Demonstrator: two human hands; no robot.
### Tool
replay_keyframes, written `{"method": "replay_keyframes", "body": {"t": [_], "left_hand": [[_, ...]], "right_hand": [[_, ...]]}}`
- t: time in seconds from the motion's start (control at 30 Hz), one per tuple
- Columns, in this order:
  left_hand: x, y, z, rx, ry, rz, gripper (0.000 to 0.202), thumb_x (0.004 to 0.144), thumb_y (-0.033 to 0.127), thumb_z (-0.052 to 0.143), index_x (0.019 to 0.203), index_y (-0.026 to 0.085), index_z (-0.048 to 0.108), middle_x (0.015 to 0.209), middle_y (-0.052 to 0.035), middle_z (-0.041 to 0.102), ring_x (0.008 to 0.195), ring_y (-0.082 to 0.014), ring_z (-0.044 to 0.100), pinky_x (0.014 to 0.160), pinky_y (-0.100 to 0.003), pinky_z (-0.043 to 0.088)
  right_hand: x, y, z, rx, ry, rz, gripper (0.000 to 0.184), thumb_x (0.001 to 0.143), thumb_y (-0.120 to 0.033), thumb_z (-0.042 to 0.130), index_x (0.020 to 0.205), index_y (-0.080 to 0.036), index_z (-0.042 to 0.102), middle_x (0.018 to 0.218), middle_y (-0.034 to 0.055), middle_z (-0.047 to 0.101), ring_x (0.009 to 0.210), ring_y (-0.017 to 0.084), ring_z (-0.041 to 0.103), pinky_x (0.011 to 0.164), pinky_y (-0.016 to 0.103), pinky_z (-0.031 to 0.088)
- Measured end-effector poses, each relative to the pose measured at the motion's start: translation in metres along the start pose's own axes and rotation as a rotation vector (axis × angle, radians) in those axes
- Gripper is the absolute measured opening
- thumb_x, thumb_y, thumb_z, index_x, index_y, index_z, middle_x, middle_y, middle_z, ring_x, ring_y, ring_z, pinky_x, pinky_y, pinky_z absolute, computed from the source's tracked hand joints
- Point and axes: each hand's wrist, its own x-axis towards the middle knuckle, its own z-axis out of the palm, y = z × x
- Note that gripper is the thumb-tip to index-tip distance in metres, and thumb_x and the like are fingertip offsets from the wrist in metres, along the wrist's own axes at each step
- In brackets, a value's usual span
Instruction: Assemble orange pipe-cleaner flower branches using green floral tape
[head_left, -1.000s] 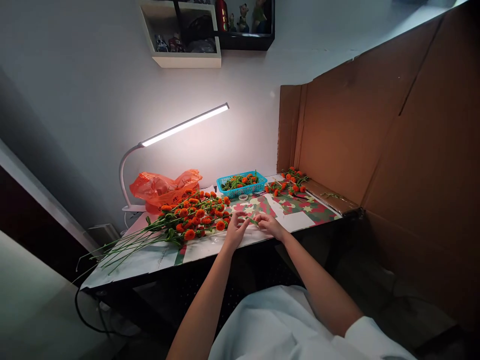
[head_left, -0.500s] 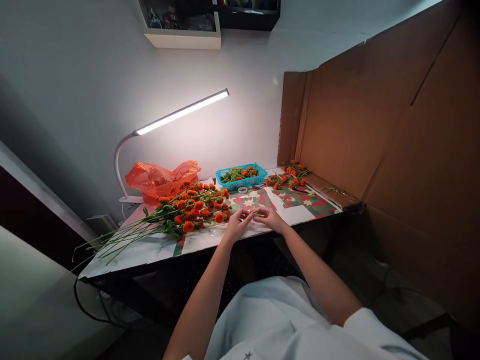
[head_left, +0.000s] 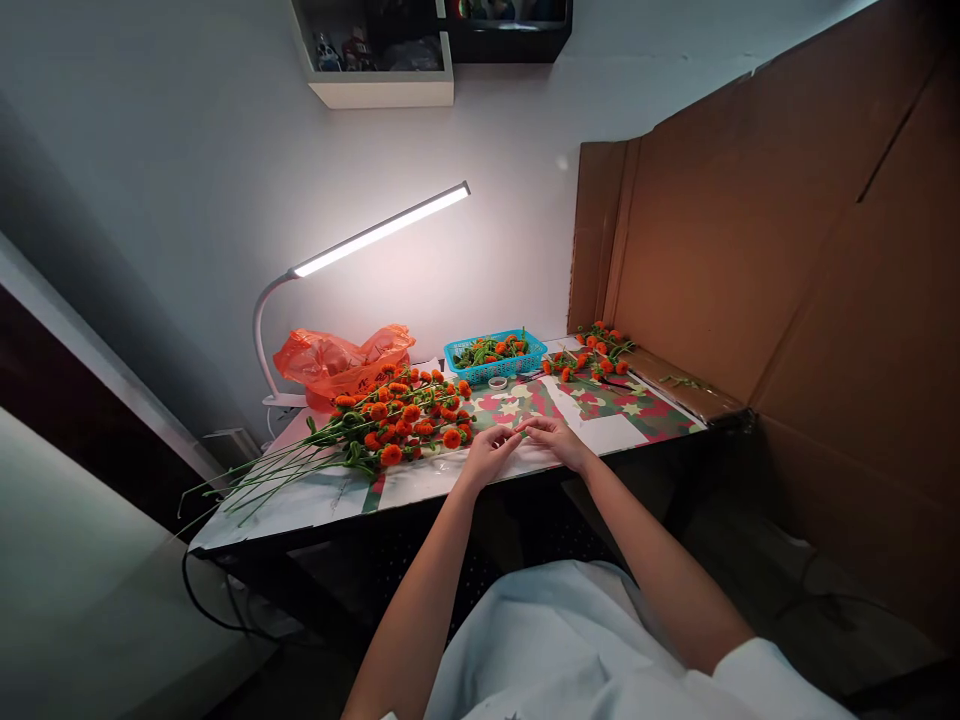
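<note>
Over the front edge of the table, my left hand [head_left: 489, 457] and my right hand [head_left: 556, 442] meet at the fingertips. Both are closed in a pinch. A tiny green bit shows between them, too small to name. To the left of my left hand lies a pile of orange flowers [head_left: 403, 428] with long green stems reaching leftward. Beyond the hands, a small white ring, like a tape roll [head_left: 497, 383], rests by a blue basket [head_left: 536, 363] of flower heads and green pieces. More orange flowers [head_left: 600, 345] lie at the back right.
A clamp lamp [head_left: 382, 230] shines over the table [head_left: 292, 510]. Behind the flower pile sits an orange plastic bag [head_left: 337, 365]. Tall cardboard [head_left: 727, 240] walls off the right side. A shelf [head_left: 382, 95] hangs on the wall above.
The whole view has shifted slightly, so things appear farther right. My hands stay together at the fingertips, the fingers drawn a little closer. The flowers and basket keep their places on the table.
</note>
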Motion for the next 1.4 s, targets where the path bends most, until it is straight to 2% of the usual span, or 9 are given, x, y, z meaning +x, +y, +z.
{"method": "replay_keyframes", "body": {"t": [0.2, 0.63, 0.8, 1.0, 1.07, 1.13, 1.27, 1.3, 1.4], "left_hand": [[0.000, -0.001, -0.001, 0.026, -0.002, 0.016, 0.036, 0.076, 0.050, 0.058, 0.077, 0.016, 0.068, 0.072, -0.0016, 0.062, 0.068, -0.0144, 0.053, 0.063, -0.025, 0.040], [0.001, 0.000, -0.002, 0.016, 0.060, 0.049, 0.024, 0.078, 0.038, 0.059, 0.078, 0.016, 0.067, 0.079, -0.0041, 0.062, 0.071, -0.0152, 0.057, 0.063, -0.025, 0.044], [-0.001, -0.001, 0.004, 0.074, 0.092, 0.077, 0.024, 0.077, 0.023, 0.058, 0.100, 0.018, 0.065, 0.108, -0.0100, 0.062, 0.087, -0.0179, 0.061, 0.062, -0.025, 0.050], [-0.038, 0.026, 0.004, 0.298, 0.213, 0.198, 0.050, 0.076, 0.014, 0.056, 0.124, 0.027, 0.051, 0.136, -0.0078, 0.044, 0.120, -0.0244, 0.044, 0.097, -0.042, 0.040], [-0.059, 0.039, -0.021, 0.534, 0.238, 0.339, 0.046, 0.079, 0.018, 0.055, 0.123, 0.029, 0.051, 0.134, -0.0063, 0.047, 0.120, -0.0242, 0.044, 0.102, -0.043, 0.035], [-0.080, 0.051, -0.068, 0.730, 0.434, 0.359, 0.036, 0.081, 0.020, 0.053, 0.116, 0.028, 0.056, 0.124, -0.0071, 0.055, 0.117, -0.0247, 0.047, 0.102, -0.043, 0.033], [-0.117, 0.063, -0.197, 1.054, 0.770, 0.091, 0.034, 0.083, 0.026, 0.048, 0.115, 0.017, 0.054, 0.123, -0.0127, 0.054, 0.120, -0.0273, 0.044, 0.105, -0.043, 0.027], [-0.124, 0.063, -0.225, 1.129, 0.737, 0.006, 0.041, 0.081, 0.029, 0.050, 0.120, 0.016, 0.050, 0.128, -0.0133, 0.050, 0.123, -0.0278, 0.041, 0.106, -0.042, 0.025], [-0.135, 0.057, -0.283, 1.315, 0.317, -0.281, 0.078, 0.070, 0.045, 0.062, 0.137, 0.016, 0.033, 0.144, -0.0133, 0.036, 0.131, -0.0302, 0.030, 0.109, -0.044, 0.017]], "right_hand": [[0.000, 0.002, -0.002, -0.015, 0.055, 0.002, 0.032, 0.068, -0.048, 0.067, 0.079, -0.018, 0.068, 0.078, 0.0026, 0.065, 0.082, 0.019, 0.060, 0.081, 0.035, 0.044], [-0.002, 0.005, -0.003, -0.081, 0.066, -0.054, 0.029, 0.063, -0.032, 0.070, 0.090, -0.021, 0.066, 0.103, 0.0056, 0.064, 0.100, 0.022, 0.060, 0.090, 0.039, 0.047], [0.001, 0.009, -0.002, -0.143, 0.110, -0.087, 0.022, 0.064, -0.031, 0.066, 0.083, -0.019, 0.065, 0.099, 0.0072, 0.063, 0.100, 0.024, 0.059, 0.088, 0.040, 0.048], [0.001, 0.013, 0.003, -0.253, 0.188, -0.129, 0.012, 0.062, -0.027, 0.065, 0.071, -0.019, 0.065, 0.101, 0.0099, 0.058, 0.104, 0.028, 0.054, 0.086, 0.044, 0.047], [0.000, 0.014, 0.003, -0.341, 0.210, -0.130, 0.012, 0.062, -0.027, 0.065, 0.071, -0.020, 0.066, 0.103, 0.0104, 0.057, 0.103, 0.028, 0.054, 0.085, 0.044, 0.047], [0.000, 0.016, 0.002, -0.415, 0.205, -0.131, 0.013, 0.062, -0.030, 0.065, 0.071, -0.020, 0.066, 0.105, 0.0103, 0.057, 0.104, 0.028, 0.055, 0.084, 0.041, 0.048], [0.001, 0.019, -0.001, -0.436, 0.192, -0.123, 0.022, 0.068, -0.040, 0.062, 0.073, -0.020, 0.067, 0.107, 0.0113, 0.058, 0.104, 0.028, 0.056, 0.083, 0.040, 0.048], [0.001, 0.020, -0.001, -0.432, 0.189, -0.119, 0.024, 0.069, -0.042, 0.061, 0.073, -0.019, 0.067, 0.107, 0.0117, 0.058, 0.104, 0.029, 0.055, 0.083, 0.041, 0.048], [0.001, 0.020, -0.001, -0.432, 0.184, -0.109, 0.026, 0.069, -0.044, 0.060, 0.073, -0.019, 0.067, 0.107, 0.0122, 0.058, 0.105, 0.030, 0.055, 0.082, 0.041, 0.048]]}}
